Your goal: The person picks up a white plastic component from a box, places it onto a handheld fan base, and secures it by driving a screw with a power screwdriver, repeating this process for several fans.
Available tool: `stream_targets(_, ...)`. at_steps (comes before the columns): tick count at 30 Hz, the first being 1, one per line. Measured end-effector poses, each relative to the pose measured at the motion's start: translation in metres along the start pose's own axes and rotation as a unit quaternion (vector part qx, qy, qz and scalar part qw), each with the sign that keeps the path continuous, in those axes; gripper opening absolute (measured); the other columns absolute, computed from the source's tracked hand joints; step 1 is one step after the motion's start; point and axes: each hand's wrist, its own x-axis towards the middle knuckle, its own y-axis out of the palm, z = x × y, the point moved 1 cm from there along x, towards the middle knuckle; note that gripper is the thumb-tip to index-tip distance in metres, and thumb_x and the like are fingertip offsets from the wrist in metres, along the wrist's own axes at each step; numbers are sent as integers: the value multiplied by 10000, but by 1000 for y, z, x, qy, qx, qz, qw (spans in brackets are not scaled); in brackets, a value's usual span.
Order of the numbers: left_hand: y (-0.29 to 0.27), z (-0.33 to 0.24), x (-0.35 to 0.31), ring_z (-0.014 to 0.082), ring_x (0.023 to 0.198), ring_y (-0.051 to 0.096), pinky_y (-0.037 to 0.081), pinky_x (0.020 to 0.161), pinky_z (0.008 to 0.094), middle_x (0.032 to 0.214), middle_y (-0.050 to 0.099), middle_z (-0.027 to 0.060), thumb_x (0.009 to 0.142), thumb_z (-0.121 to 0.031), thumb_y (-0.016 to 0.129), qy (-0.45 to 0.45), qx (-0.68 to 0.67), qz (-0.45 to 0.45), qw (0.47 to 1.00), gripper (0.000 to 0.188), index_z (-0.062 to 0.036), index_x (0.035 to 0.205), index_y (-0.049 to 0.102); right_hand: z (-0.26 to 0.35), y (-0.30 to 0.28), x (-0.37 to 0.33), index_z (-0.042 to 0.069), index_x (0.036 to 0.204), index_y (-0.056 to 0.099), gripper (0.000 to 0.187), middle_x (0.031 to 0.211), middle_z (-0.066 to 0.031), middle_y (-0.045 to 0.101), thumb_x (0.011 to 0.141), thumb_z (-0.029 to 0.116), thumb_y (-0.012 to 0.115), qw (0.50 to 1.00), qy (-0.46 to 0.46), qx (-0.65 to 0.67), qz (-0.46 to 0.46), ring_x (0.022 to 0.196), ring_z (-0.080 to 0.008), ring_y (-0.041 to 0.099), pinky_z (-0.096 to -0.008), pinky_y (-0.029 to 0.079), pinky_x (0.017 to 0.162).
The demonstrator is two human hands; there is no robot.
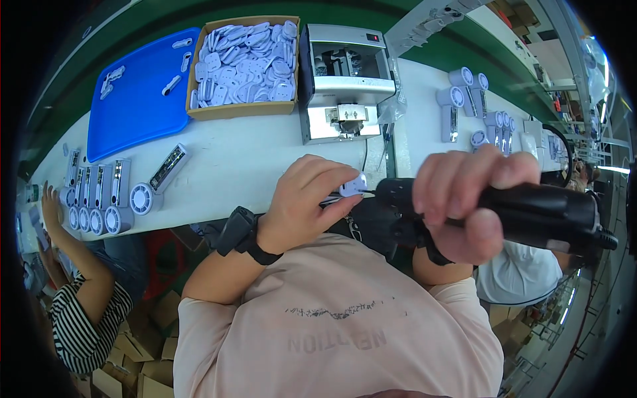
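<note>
Near the front edge of the table, my left hand (302, 205) pinches a small white plastic part (353, 185) between thumb and fingers. My right hand (464, 202) is wrapped round a black electric screwdriver (544, 213), held level. Its thin bit points left at the plastic part and reaches its right side; whether it sits in a screw is too small to tell. Left of my hands, several white handheld fans (142, 198) with round grilles lie in a row, their narrow handles showing a strip of inner parts.
A cardboard box (297, 69) full of white plastic pieces stands behind, beside a blue tray (139, 129) with a few pieces. A silver machine (345, 86) is right of the box. More fans (451, 99) stand farther right. People (93, 298) sit on both sides.
</note>
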Motion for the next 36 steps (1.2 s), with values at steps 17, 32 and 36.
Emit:
stream_targets(17, 8, 1, 3, 324, 912, 658, 537, 766, 411, 1143, 699, 112, 751, -74, 864, 31, 5, 23, 999, 343, -80, 1077, 757, -7, 5, 2, 135, 1188, 478, 404, 780, -19, 534, 922, 116, 781, 993, 62, -98, 7, 537, -162, 541, -328, 480, 537)
stream_targets(32, 8, -4, 3, 284, 872, 638, 519, 716, 390, 1042, 676, 73, 798, -116, 861, 27, 12, 5, 1000, 271, -116, 1045, 749, -9, -8, 0, 112, 1162, 462, 469, 821, -58, 575, 851, -32, 783, 996, 49, -40, 64, 611, -184, 566, -360, 519, 593)
stream_targets(36, 11, -3, 2, 286, 882, 643, 525, 722, 392, 1045, 675, 72, 803, -119, 861, 33, 19, -7, 999, 265, -113, 1043, 748, -9, 1, -3, 150, 1181, 483, 402, 809, -17, 550, 916, 106, 783, 993, 43, -92, 63, 560, -164, 554, -333, 486, 556)
